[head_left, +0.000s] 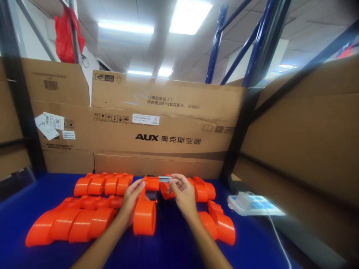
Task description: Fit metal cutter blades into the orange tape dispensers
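- Right hand (183,194): fingertips pinched a small silvery strip (165,179), seemingly a label or sticker, at the top edge of the orange part (145,209).
- Left hand (131,201): fingers closed around the upper left side of the orange part, thumb tip pressed near the strip's left end.
- Orange part: a plastic piece with a round collar, standing on the blue table (174,246), centre front, between both hands.
- Left of the part: two rows of like pieces, a near row (70,224) and a far row (103,184), nested one into another; whether any bore a strip could not be told.
- Right of the part: a looser group (215,220) of the same pieces.
- Progress, as a judgement: one piece in hand with the strip at its top edge; most of the stock lay either side, and which side was finished could not be told.
- Behind the part: carton (165,130) printed "AUX" with Chinese characters, handling icons, a white label showing "25", and a handwritten blue scrawl.
- Far left of the part: carton (56,112) with barcode and white shipping slips, text too small to read.
- Far right of the part: white device (246,201) with a cable.
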`<state>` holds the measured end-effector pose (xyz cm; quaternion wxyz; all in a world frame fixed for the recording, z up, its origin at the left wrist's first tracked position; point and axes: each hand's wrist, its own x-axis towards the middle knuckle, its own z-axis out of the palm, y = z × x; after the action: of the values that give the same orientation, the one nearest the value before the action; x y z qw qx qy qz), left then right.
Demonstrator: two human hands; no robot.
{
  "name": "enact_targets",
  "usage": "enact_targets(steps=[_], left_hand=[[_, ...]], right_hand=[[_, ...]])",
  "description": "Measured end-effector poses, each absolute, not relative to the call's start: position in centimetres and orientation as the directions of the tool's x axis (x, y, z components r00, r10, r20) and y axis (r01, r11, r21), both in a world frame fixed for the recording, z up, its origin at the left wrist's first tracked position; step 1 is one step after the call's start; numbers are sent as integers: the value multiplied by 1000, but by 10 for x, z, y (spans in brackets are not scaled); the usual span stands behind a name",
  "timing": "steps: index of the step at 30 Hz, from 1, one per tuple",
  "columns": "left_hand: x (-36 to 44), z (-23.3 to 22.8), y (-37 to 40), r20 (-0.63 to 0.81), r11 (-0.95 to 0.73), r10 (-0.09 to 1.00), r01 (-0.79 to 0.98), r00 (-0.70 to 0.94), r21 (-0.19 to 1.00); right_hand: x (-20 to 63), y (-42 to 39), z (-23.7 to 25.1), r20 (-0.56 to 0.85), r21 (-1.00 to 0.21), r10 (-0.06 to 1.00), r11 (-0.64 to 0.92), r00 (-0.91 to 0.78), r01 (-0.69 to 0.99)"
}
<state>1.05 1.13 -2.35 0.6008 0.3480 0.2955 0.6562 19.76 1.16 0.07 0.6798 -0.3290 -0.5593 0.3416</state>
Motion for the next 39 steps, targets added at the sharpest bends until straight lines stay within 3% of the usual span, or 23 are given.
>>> enact_targets(steps=[6,15,20,28,39], left_hand=[[13,-23,13,100,-94,995,-628,-26,773],[11,-20,12,101,-111,994,-572,-49,813],[8,-13,8,128,-161,987,-528,-99,834],[8,-4,0,187,-178,982,-405,-18,897],[12,-15,4,149,-104,987,-459,62,883]], right_hand=[[191,13,-8,567,-821,816,570,113,-2],[206,11,-1,623,-763,782,602,19,238],[203,6,3,613,-767,790,593,6,246],[207,6,6,648,-732,761,609,38,307],[205,5,6,634,-750,773,609,17,257]])
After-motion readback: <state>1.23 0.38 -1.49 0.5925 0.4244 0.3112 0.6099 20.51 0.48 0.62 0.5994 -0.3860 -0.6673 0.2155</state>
